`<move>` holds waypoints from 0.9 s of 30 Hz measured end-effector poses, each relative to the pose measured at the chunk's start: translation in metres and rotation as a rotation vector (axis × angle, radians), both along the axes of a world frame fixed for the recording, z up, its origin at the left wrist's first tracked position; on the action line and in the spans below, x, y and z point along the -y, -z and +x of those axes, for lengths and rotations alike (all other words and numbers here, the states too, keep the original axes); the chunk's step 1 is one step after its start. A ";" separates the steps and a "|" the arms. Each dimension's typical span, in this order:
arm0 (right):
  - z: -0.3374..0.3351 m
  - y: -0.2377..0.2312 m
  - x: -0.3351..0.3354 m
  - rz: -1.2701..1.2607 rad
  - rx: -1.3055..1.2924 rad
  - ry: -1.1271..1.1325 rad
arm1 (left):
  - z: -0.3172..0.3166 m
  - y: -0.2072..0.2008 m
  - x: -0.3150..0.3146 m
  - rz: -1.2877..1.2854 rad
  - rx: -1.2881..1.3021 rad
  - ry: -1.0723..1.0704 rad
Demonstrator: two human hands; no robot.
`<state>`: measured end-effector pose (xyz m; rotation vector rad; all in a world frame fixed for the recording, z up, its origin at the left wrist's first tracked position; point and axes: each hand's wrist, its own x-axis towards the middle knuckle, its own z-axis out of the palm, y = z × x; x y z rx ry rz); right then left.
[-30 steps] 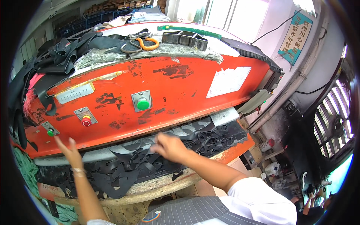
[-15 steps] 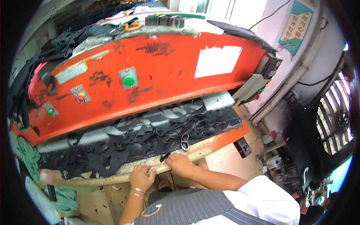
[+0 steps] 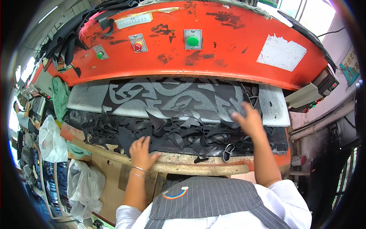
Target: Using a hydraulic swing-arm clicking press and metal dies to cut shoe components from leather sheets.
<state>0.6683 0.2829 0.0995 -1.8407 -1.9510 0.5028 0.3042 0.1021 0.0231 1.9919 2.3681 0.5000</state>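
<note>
My left hand (image 3: 143,153) is over the near edge of a heap of black sheet scraps (image 3: 179,131), its fingers apart and holding nothing. My right hand (image 3: 248,121) reaches over the right side of the white board (image 3: 272,108), fingers spread and slightly blurred. Just beyond its fingertips stands a dark strip-framed piece, perhaps a cutting die (image 3: 249,91). A black sheet with curved cut-outs (image 3: 167,95) lies across the board. A small loop with a pale rim (image 3: 228,152) rests at the scraps' front edge, beside a small black scrap (image 3: 201,159).
An orange-red machine beam (image 3: 160,57) spans the far side, with green (image 3: 193,41) and red (image 3: 137,46) buttons. A worn, pale padded rail (image 3: 171,168) runs along the near edge. White plastic bags (image 3: 85,187) hang at left; a control box (image 3: 318,89) sits at right.
My view has swung left, showing more of the board. Both hands have left the near rail: the right reaches out over the board, the left goes to the scraps.
</note>
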 end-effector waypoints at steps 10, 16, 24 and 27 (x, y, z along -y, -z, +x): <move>0.017 0.048 -0.133 -0.275 0.163 0.223 | -0.094 -0.013 0.031 -0.138 0.365 -0.181; 0.061 0.043 -0.154 -0.204 0.062 0.070 | -0.043 -0.049 0.043 0.793 1.679 -0.377; 0.155 0.061 -0.138 -0.117 -0.188 -0.158 | 0.060 -0.027 0.022 0.464 2.274 -0.053; 0.126 0.068 -0.130 -0.152 0.210 -0.042 | 0.100 -0.018 0.001 0.235 2.331 -0.039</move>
